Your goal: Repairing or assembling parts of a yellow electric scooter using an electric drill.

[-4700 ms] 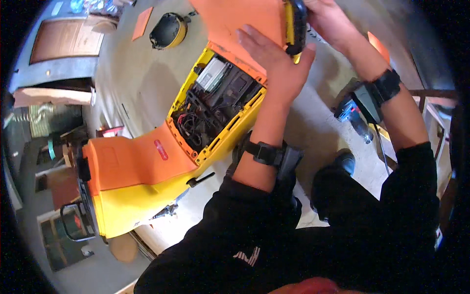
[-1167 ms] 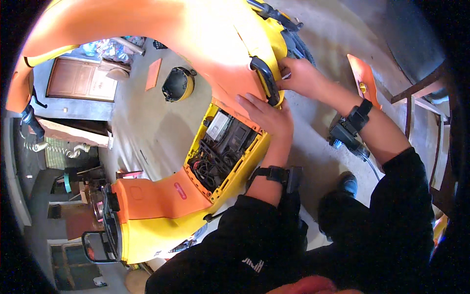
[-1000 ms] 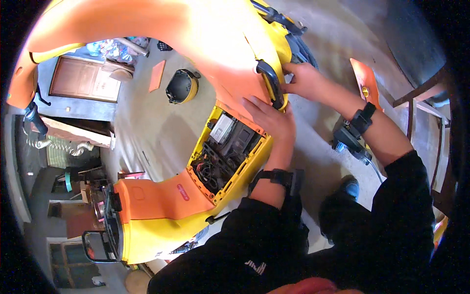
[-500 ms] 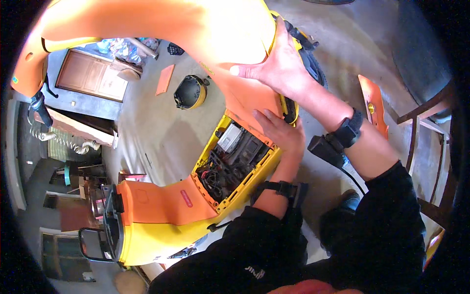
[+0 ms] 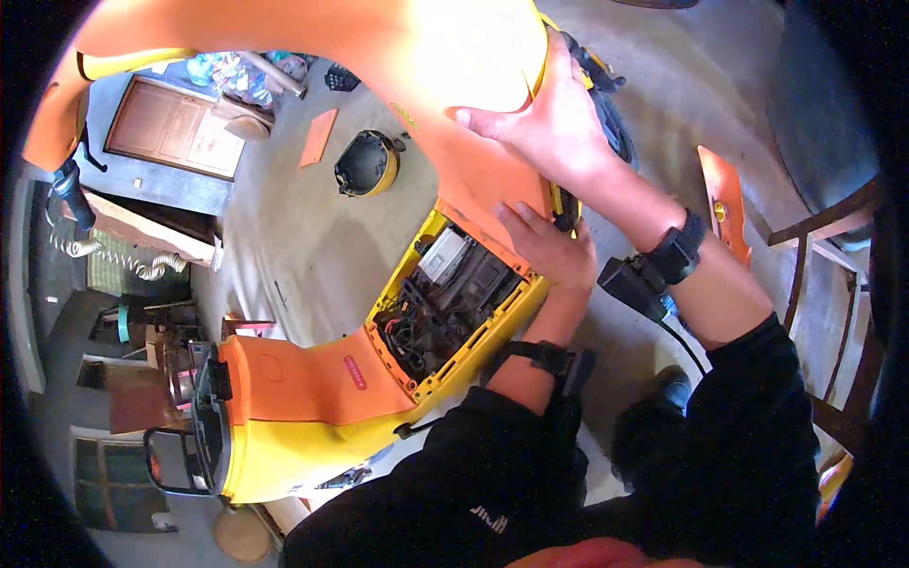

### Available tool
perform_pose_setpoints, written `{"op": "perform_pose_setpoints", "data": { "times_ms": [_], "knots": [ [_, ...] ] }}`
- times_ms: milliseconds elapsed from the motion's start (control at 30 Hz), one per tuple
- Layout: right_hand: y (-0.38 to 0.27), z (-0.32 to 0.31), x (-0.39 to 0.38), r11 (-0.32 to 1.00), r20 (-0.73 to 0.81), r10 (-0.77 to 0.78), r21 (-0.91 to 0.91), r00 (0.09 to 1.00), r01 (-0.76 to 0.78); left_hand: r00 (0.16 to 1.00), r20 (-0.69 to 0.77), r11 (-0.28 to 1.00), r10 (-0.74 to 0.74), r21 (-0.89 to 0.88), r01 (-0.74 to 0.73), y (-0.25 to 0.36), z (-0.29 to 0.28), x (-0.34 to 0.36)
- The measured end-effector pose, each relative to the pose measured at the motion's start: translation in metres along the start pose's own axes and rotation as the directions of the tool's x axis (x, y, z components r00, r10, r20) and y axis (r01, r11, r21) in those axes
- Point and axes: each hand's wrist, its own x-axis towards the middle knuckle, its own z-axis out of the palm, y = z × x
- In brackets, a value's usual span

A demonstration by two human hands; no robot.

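Observation:
An orange and yellow scooter (image 5: pixel 303 379) stretches across the view, its orange front body panel (image 5: pixel 473 180) under both my hands. High up, my right hand (image 5: pixel 563 128) grips the panel's edge, its thumb on the orange face and its fingers curled over the yellow side. Lower down, my left hand (image 5: pixel 554 251) rests on the panel's bottom end with fingers stretched out over it. Just beside it gapes the uncovered floor compartment (image 5: pixel 431 312), with dark wiring, black parts and a silver box (image 5: pixel 446 256) inside.
A yellow bucket-like container (image 5: pixel 367 166) and a flat orange piece (image 5: pixel 318 137) are on the floor beyond the scooter. Another orange panel (image 5: pixel 724 204) lies at the right, near a wooden frame (image 5: pixel 824 237). A wooden cabinet door (image 5: pixel 175 128) is at the far left.
The whole view has shifted slightly, with the scooter's rear a little further left and higher. Both hands keep nearly the same places on the orange panel.

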Motion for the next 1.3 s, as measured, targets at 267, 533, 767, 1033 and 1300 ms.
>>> {"op": "perform_pose_setpoints", "data": {
  "times_ms": [267, 533, 767, 1033, 1300],
  "knots": [
    [-0.037, -0.017, 0.035, 0.964, -0.112, -0.187, 0.169, 0.976, 0.204, 0.971, 0.130, 0.978, -0.202, -0.022, 0.206, -0.003, 0.006, -0.012],
    [-0.057, -0.022, 0.033, 0.987, 0.014, -0.043, 0.155, 0.999, 0.040, 0.993, -0.117, 0.997, 0.000, -0.075, -0.009, -0.015, 0.017, -0.008],
    [-0.021, -0.007, 0.036, 0.960, -0.114, -0.224, 0.145, 0.968, 0.240, 1.000, 0.002, 1.000, -0.017, -0.022, 0.017, -0.001, 0.004, -0.011],
    [-0.042, -0.007, 0.028, 0.972, -0.088, -0.233, 0.003, 0.969, 0.234, 0.998, -0.058, 0.999, 0.033, -0.031, -0.035, -0.003, -0.003, -0.006],
    [-0.057, -0.015, 0.031, 0.997, -0.061, -0.059, -0.043, 0.996, 0.056, 0.997, -0.051, 0.997, 0.063, -0.046, -0.066, 0.006, 0.000, -0.006]
  ]
}}
